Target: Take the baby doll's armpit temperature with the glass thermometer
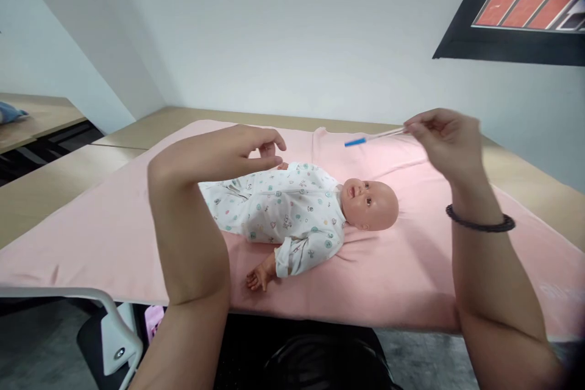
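A baby doll (365,202) in a white patterned sleepsuit lies on its back on a pink blanket (402,274), head to the right. My left hand (237,149) hovers over the doll's legs and body, fingers loosely curved, holding nothing. My right hand (445,137) is raised above and to the right of the doll's head. Its fingertips pinch one end of a thin clear stick with a blue tip (372,137), which points left over the blanket. A dark bead bracelet (479,222) circles my right wrist.
The blanket covers a wooden table (55,186) that meets a white wall at the back. A second table (36,119) stands at far left. A chair's white armrest (114,329) is at lower left. A dark-framed window (516,12) is at upper right.
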`<move>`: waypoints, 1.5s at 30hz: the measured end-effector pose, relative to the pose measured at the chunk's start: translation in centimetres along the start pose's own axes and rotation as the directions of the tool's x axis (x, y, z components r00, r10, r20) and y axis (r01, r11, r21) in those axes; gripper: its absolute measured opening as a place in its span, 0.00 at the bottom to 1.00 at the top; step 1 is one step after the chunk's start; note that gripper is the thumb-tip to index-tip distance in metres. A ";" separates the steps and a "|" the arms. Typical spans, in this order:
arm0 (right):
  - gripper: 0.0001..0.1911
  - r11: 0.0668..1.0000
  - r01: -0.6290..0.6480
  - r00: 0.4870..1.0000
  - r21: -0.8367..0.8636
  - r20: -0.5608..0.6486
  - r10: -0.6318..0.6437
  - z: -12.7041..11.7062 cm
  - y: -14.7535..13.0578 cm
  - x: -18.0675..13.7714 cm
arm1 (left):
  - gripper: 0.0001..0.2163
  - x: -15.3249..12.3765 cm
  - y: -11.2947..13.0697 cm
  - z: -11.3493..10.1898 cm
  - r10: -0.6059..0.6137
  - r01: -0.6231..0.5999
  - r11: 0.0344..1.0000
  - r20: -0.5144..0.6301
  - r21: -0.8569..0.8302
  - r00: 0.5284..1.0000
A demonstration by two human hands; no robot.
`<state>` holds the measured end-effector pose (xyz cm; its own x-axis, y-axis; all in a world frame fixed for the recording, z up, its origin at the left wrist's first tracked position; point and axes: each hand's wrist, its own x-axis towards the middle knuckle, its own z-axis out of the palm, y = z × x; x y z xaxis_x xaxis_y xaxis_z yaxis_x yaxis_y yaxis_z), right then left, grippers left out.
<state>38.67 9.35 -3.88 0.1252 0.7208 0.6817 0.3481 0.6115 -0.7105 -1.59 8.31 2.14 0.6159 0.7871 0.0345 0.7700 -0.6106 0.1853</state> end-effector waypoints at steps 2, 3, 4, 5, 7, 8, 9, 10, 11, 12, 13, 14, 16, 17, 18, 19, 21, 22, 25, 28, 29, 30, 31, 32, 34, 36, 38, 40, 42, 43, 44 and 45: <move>0.07 0.998 -0.041 0.998 0.053 0.046 0.039 1.5 -0.1 -0.2 | 0.21 -1.3 -0.2 -0.4 -0.015 0.015 1.000 -0.070 0.002 0.997; 0.08 0.989 -0.064 0.996 0.136 0.077 0.054 2.1 -0.2 -0.3 | 0.20 -1.9 -0.3 -0.5 -0.010 0.010 1.000 -0.108 0.005 0.994; 0.10 0.970 -0.087 0.992 0.227 0.109 0.064 2.5 -0.4 -0.3 | 0.20 -2.3 -0.5 -0.6 0.000 0.002 1.000 -0.151 0.008 0.989; 0.11 0.949 -0.105 0.988 0.298 0.137 0.066 2.8 -0.6 -0.4 | 0.20 -2.8 -0.6 -0.7 0.010 -0.008 1.000 -0.198 0.011 0.980; 0.11 0.958 -0.098 0.988 0.271 0.139 0.061 3.1 -0.9 -0.6 | 0.19 -3.5 -0.6 -0.8 0.021 -0.021 1.000 -0.309 0.005 0.951; 0.10 0.976 -0.078 0.992 0.203 0.114 0.055 3.2 -1.1 -0.8 | 0.18 -3.8 -0.6 -0.9 0.018 -0.022 1.000 -0.362 -0.007 0.932; 0.09 0.989 -0.057 0.996 0.139 0.079 0.046 3.3 -1.4 -1.0 | 0.17 -4.0 -0.4 -0.9 0.012 -0.022 1.000 -0.410 -0.020 0.912; 0.08 0.995 -0.038 0.999 0.092 0.042 0.034 3.4 -1.6 -1.2 | 0.15 -4.1 -0.1 -1.0 0.008 -0.024 0.999 -0.446 -0.030 0.895; 0.08 0.998 -0.019 1.000 0.068 0.004 0.019 3.6 -2.0 -1.4 | 0.14 -4.2 0.2 -1.0 0.007 -0.026 0.999 -0.478 -0.034 0.878; 0.08 0.998 -0.002 1.000 0.066 -0.030 0.004 3.8 -2.4 -1.6 | 0.14 -4.1 0.6 -1.0 0.011 -0.032 0.999 -0.511 -0.032 0.859; 0.07 0.997 0.015 0.998 0.079 -0.056 -0.011 4.1 -2.9 -1.8 | 0.14 -3.9 1.1 -0.9 0.021 -0.044 0.999 -0.543 -0.028 0.839; 0.07 0.995 0.034 0.997 0.094 -0.077 -0.027 4.4 -3.5 -1.8 | 0.16 -3.5 1.6 -0.8 0.035 -0.063 0.998 -0.579 -0.028 0.815; 0.06 0.990 0.088 0.991 0.112 -0.107 -0.076 5.3 -5.0 -1.8 | 0.18 -2.7 2.5 -0.4 0.061 -0.128 0.990 -0.644 -0.058 0.762; 0.05 0.986 0.120 0.988 0.119 -0.109 -0.107 5.8 -5.8 -1.6 | 0.19 -2.2 3.0 -0.2 0.074 -0.172 0.982 -0.673 -0.080 0.736; 0.05 0.980 0.151 0.985 0.129 -0.102 -0.139 6.3 -6.7 -1.5 | 0.19 -1.7 3.4 0.0 0.084 -0.211 0.972 -0.694 -0.099 0.715; 0.05 0.973 0.188 0.979 0.137 -0.099 -0.175 6.8 -7.5 -1.3 | 0.20 -1.4 3.7 0.1 0.090 -0.241 0.964 -0.714 -0.113 0.694; 0.05 0.956 0.258 0.963 0.142 -0.115 -0.243 7.8 -9.1 -1.1 | 0.20 -0.9 4.1 0.4 0.087 -0.272 0.955 -0.763 -0.119 0.640; 0.05 0.949 0.283 0.955 0.140 -0.133 -0.265 8.1 -9.9 -1.2 | 0.19 -0.8 4.3 0.5 0.076 -0.277 0.954 -0.793 -0.120 0.604; 0.06 0.939 0.304 0.943 0.161 -0.194 -0.272 8.9 -11.6 -1.9 | 0.14 -1.1 4.5 0.8 0.035 -0.273 0.956 -0.883 -0.107 0.468; 0.05 0.933 0.309 0.936 0.184 -0.232 -0.265 9.4 -12.3 -2.9 | 0.08 -1.9 4.8 1.1 0.046 -0.267 0.963 -0.951 -0.040 0.307; 0.05 0.935 0.308 0.935 0.175 -0.236 -0.264 9.5 -12.3 -3.1 | 0.07 -2.1 4.9 1.2 0.052 -0.258 0.966 -0.961 -0.020 0.270; 0.05 0.939 0.304 0.935 0.162 -0.240 -0.261 9.6 -12.3 -3.3 | 0.06 -2.3 5.0 1.3 0.050 -0.245 0.970 -0.967 -0.012 0.249; 0.06 0.943 0.295 0.935 0.151 -0.247 -0.253 9.6 -12.2 -3.3 | 0.07 -2.4 5.1 1.3 0.043 -0.227 0.974 -0.967 -0.016 0.252; 0.06 0.947 0.286 0.936 0.147 -0.254 -0.243 9.7 -12.1 -3.3 | 0.08 -2.3 5.0 1.3 0.048 -0.219 0.976 -0.966 -0.009 0.254; 0.07 0.948 0.277 0.936 0.157 -0.267 -0.229 9.8 -12.1 -3.2 | 0.08 -1.9 4.8 1.2 0.112 -0.250 0.966 -0.974 0.060 0.198; 0.06 0.950 0.267 0.941 0.161 -0.257 -0.221 9.9 -12.3 -3.1 | 0.08 -1.2 4.3 1.0 0.199 -0.301 0.940 -0.975 0.162 0.095; 0.05 0.945 0.275 0.942 0.176 -0.249 -0.227 10.0 -12.6 -3.1 | 0.09 -0.6 3.8 0.9 0.242 -0.326 0.920 -0.969 0.215 0.042; 0.06 0.929 0.296 0.941 0.220 -0.237 -0.244 10.1 -12.8 -3.1 | 0.10 -0.4 3.4 0.8 0.237 -0.330 0.921 -0.969 0.205 0.062; 0.05 0.909 0.310 0.945 0.280 -0.199 -0.261 10.2 -12.8 -3.1 | 0.11 -0.3 3.1 0.7 0.241 -0.321 0.924 -0.968 0.209 0.065; 0.03 0.907 0.297 0.952 0.298 -0.159 -0.260 10.2 -12.7 -3.1 | 0.11 -0.4 3.0 0.6 0.247 -0.316 0.923 -0.968 0.218 0.054; 0.01 0.913 0.273 0.962 0.303 -0.114 -0.250 10.1 -12.5 -3.1 | 0.11 -0.5 2.9 0.6 0.250 -0.311 0.924 -0.967 0.224 0.046; 0.03 0.923 0.241 0.970 0.299 -0.070 -0.231 10.1 -12.3 -3.0 | 0.11 -0.6 2.8 0.6 0.250 -0.306 0.925 -0.967 0.225 0.046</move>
<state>24.65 2.96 1.12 0.1064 0.5356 0.8378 0.0742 0.8359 -0.5438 0.34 6.09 2.05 0.0598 -0.0318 0.9977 0.5617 -0.8252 -0.0599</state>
